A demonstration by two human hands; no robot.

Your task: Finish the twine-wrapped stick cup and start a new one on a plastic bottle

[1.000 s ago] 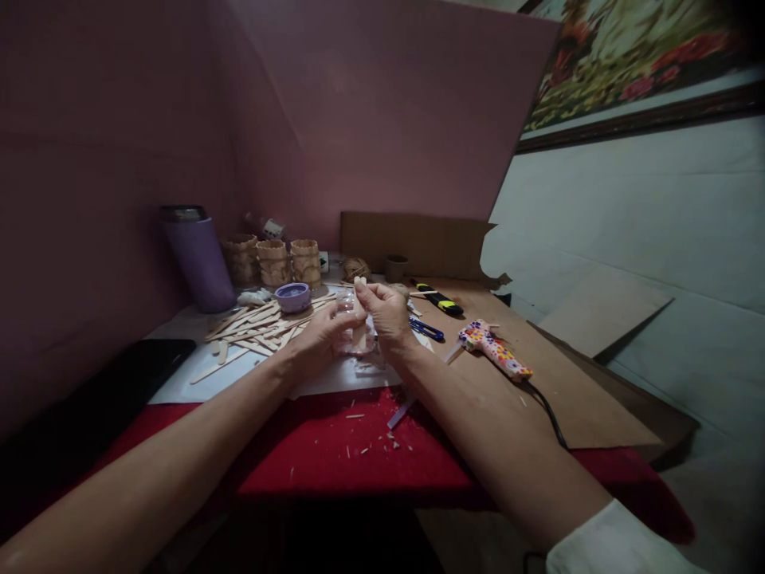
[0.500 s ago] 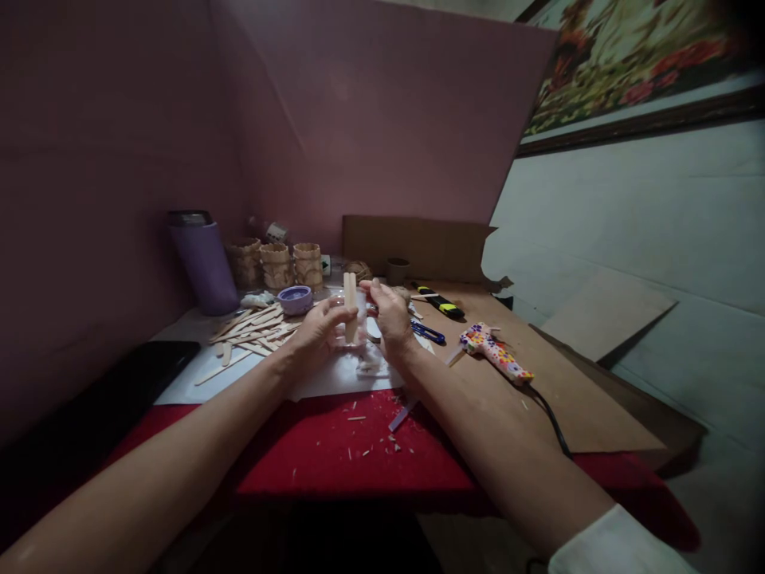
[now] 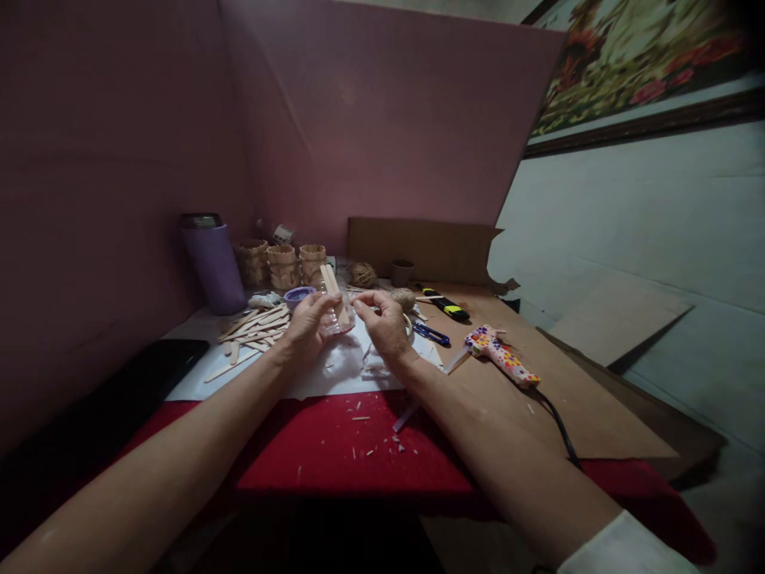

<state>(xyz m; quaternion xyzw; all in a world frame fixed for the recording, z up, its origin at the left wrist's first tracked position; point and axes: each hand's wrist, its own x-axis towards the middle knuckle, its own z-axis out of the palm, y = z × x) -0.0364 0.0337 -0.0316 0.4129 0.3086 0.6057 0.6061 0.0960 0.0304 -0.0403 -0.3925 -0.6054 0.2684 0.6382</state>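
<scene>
My left hand (image 3: pixel 309 323) is wrapped round a clear plastic cup (image 3: pixel 347 325), its thumb against two pale craft sticks (image 3: pixel 335 293) that stand side by side on the cup's wall, tilted a little left. Close to the cup's right side is my right hand (image 3: pixel 382 325), thumb and index finger pinched together; anything between those fingertips is too small to make out. A pile of loose craft sticks (image 3: pixel 256 327) lies left of my left hand on a white sheet (image 3: pixel 304 383). Partly behind the left hand is a purple lid (image 3: pixel 299 295).
A purple tumbler (image 3: pixel 213 267) and stick-covered cups (image 3: pixel 283 269) stand at the back left. Twine (image 3: pixel 362 275), a blue cutter (image 3: pixel 431 334), a yellow-black cutter (image 3: pixel 443 304) and a flowered glue gun (image 3: pixel 502 359) lie right. Scraps dot the red cloth (image 3: pixel 335 454).
The cup and sticks have moved left and tilted left with my left hand. My right hand's fingers have closed into a pinch beside the cup. The view has shifted slightly.
</scene>
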